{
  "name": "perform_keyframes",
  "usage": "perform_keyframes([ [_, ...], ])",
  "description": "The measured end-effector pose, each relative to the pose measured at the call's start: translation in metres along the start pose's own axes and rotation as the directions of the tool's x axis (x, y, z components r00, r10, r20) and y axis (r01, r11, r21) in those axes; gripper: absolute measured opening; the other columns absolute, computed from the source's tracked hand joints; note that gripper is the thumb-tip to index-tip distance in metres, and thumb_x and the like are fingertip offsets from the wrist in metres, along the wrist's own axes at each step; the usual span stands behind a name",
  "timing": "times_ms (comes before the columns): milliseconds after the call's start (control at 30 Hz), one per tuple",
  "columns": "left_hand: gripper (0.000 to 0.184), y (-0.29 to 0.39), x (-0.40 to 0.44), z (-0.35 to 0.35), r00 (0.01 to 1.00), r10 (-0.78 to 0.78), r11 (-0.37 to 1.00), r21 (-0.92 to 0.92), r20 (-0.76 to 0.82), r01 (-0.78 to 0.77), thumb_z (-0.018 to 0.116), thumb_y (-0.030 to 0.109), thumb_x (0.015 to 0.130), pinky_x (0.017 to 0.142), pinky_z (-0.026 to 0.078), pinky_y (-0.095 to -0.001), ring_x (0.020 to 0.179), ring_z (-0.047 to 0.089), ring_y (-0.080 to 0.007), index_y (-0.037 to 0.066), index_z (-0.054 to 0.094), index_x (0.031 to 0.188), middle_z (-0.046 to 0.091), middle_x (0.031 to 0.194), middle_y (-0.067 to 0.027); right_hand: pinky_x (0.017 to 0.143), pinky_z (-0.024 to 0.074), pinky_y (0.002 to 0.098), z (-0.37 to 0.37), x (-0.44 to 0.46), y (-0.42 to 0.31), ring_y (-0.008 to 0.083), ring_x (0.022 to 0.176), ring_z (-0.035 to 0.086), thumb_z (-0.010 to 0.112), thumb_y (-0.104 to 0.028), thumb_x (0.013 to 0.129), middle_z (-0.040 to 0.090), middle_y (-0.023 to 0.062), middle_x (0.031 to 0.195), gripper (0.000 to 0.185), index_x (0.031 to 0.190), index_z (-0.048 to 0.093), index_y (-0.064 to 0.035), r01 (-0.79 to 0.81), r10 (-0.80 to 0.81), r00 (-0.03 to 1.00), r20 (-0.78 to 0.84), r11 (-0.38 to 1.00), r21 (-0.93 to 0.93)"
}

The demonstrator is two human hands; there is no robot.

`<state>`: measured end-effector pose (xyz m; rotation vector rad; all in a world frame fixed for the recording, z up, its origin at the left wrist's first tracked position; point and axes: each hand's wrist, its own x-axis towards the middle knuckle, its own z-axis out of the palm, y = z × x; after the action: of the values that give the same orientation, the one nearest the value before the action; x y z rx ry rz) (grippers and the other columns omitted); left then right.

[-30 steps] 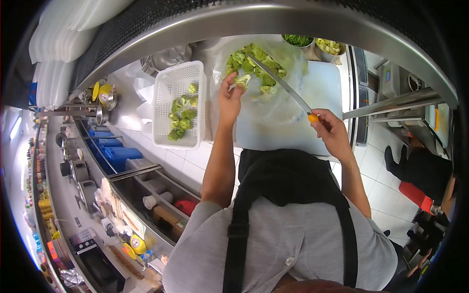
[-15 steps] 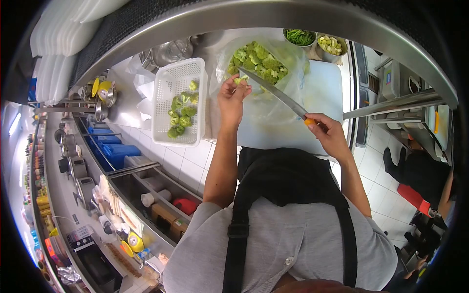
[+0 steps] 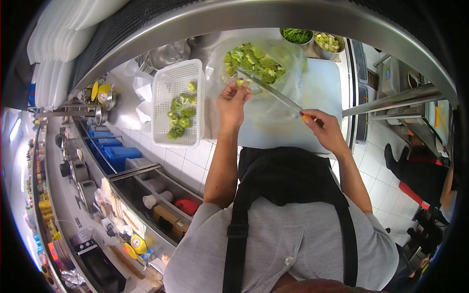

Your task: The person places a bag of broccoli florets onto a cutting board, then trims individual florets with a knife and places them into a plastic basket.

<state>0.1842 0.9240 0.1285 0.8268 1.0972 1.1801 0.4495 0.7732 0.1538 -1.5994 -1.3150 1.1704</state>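
My left hand [image 3: 233,104] pinches a small broccoli floret [image 3: 240,82] at the near edge of a clear plastic bag [image 3: 293,80]. In my right hand [image 3: 322,128] is a long knife [image 3: 276,94], gripped by its orange handle, with the blade pointing up and left and its tip close to the floret. Inside the bag lies a heap of broccoli pieces [image 3: 256,62]. The bag rests on a white cutting board [image 3: 322,93]. Left of my left hand, a white perforated basket [image 3: 162,97] holds several broccoli florets [image 3: 183,111].
Behind the board stand a metal bowl of cut greens [image 3: 296,36] and another of pale green chunks [image 3: 328,42]. A steel shelf edge [image 3: 244,14] crosses above. Glass bowls [image 3: 170,52] sit behind the basket. Another person's dark-clothed leg [image 3: 415,168] shows at right.
The knife and my right hand have shifted slightly left, with the blade tip now lower against the floret. My left hand stays nearly in place. The person at right has moved a little.
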Motion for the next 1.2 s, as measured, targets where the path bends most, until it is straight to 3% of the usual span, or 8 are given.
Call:
perform_keyframes([
  [133,0.021,0.002,-0.009,0.01,0.985,-0.114,0.985,-0.116,0.131,0.129,0.067,0.016,0.101,0.071,0.055,-0.0244,0.082,0.066,-0.0142,-0.002,0.064,0.113,0.07,0.096,-0.0109,0.064,0.0446,0.0271,0.003,0.013,0.001,0.01,0.07,0.051,0.068,-0.016,0.1,0.073,0.0052,0.092,0.027,0.124,0.071,-0.0029,-0.011,0.011,0.999,-0.039,1.0,0.011],
  [233,0.025,0.003,-0.001,-0.003,0.948,-0.264,0.881,-0.357,0.175,0.312,0.057,0.023,0.107,0.066,0.052,-0.024,0.074,0.062,-0.015,0.0,0.061,0.114,0.068,0.096,-0.0136,0.064,0.0438,0.027,0.002,0.014,0.002,0.0094,0.07,0.05,0.068,-0.014,0.1,0.072,0.004,0.091,0.026,0.124,0.071,-0.0034,-0.01,0.012,0.999,-0.038,0.998,0.058],
  [300,0.029,0.004,0.003,-0.01,0.928,-0.306,0.835,-0.408,0.213,0.369,0.049,0.027,0.109,0.063,0.049,-0.0229,0.069,0.056,-0.0145,0.001,0.06,0.116,0.066,0.093,-0.0134,0.064,0.0435,0.027,0.0,0.01,-0.001,0.0091,0.07,0.049,0.067,-0.013,0.1,0.071,0.0033,0.091,0.025,0.124,0.071,-0.0037,0.014,-0.012,0.999,-0.036,0.997,0.069],
  [533,0.033,-0.002,0.016,-0.027,0.833,-0.364,0.643,-0.534,0.417,0.549,0.042,0.036,0.111,0.049,0.036,-0.0191,0.06,0.043,-0.0085,0.007,0.058,0.109,0.054,0.08,-0.0058,0.075,0.0494,0.024,-0.007,-0.001,0.006,0.0082,0.082,0.059,0.069,-0.009,0.099,0.076,0.0057,0.103,0.025,0.123,0.072,-0.0022,0.036,-0.038,0.999,0.018,0.993,0.114],
  [833,0.029,0.004,0.012,-0.017,0.885,-0.379,0.764,-0.449,0.27,0.464,0.048,0.037,0.11,0.046,0.033,-0.0182,0.057,0.041,-0.007,0.009,0.055,0.109,0.053,0.078,-0.0054,0.077,0.0512,0.0238,-0.008,-0.005,0.011,0.0087,0.089,0.063,0.069,-0.007,0.098,0.076,0.0076,0.109,0.025,0.122,0.072,-0.0013,0.078,-0.081,0.996,0.022,0.989,0.123],
  [1033,0.027,0.004,-0.002,-0.014,0.967,-0.239,0.949,-0.192,0.086,0.251,0.051,0.031,0.11,0.049,0.034,-0.0221,0.057,0.044,-0.0085,0.007,0.059,0.118,0.059,0.078,-0.0077,0.069,0.0488,0.0249,-0.001,0.002,0.005,0.0083,0.08,0.059,0.069,-0.009,0.098,0.075,0.0064,0.102,0.025,0.122,0.072,-0.0029,0.046,-0.047,0.999,0.007,0.996,0.081],
  [1133,0.025,0.005,-0.018,-0.018,0.981,-0.126,0.991,-0.021,0.146,0.131,0.051,0.028,0.109,0.049,0.036,-0.0225,0.056,0.048,-0.0081,0.007,0.064,0.114,0.062,0.075,-0.0055,0.065,0.0457,0.0255,0.003,0.006,-0.007,0.0084,0.073,0.053,0.07,-0.013,0.098,0.074,0.0045,0.096,0.025,0.122,0.072,-0.003,-0.025,0.025,1.0,0.012,1.0,0.009],
  [1200,0.025,0.014,-0.026,-0.027,0.989,-0.129,0.991,0.039,0.077,0.126,0.052,0.028,0.109,0.049,0.036,-0.0226,0.056,0.05,-0.0081,0.007,0.066,0.109,0.062,0.073,-0.0036,0.064,0.0438,0.0256,0.006,0.013,-0.008,0.0085,0.07,0.05,0.07,-0.015,0.099,0.072,0.0034,0.093,0.026,0.121,0.072,-0.0026,-0.028,0.028,1.0,-0.001,0.999,-0.018],
])
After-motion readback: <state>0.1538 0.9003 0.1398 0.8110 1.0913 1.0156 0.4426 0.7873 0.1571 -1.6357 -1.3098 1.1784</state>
